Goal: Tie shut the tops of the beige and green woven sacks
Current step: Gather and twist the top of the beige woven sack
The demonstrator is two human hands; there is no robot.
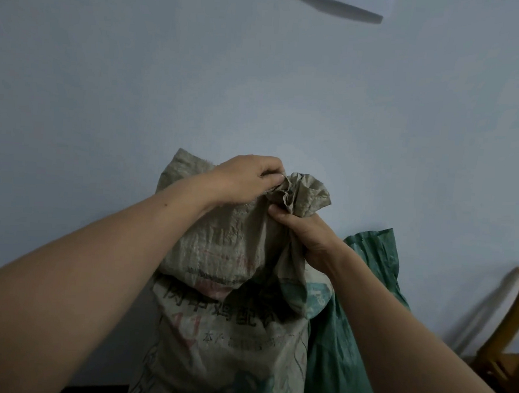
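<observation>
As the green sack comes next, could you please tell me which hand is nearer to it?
Right. The right hand grips the neck of the beige sack just beside the green sack; the left hand pinches the top farther away.

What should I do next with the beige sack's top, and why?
Probably sweep the left hand back to pull the loose corner into the bunch. The right hand grips the beige sack at its neck, but that corner stands outside the gather, so the top isn't ready to tie.
</observation>
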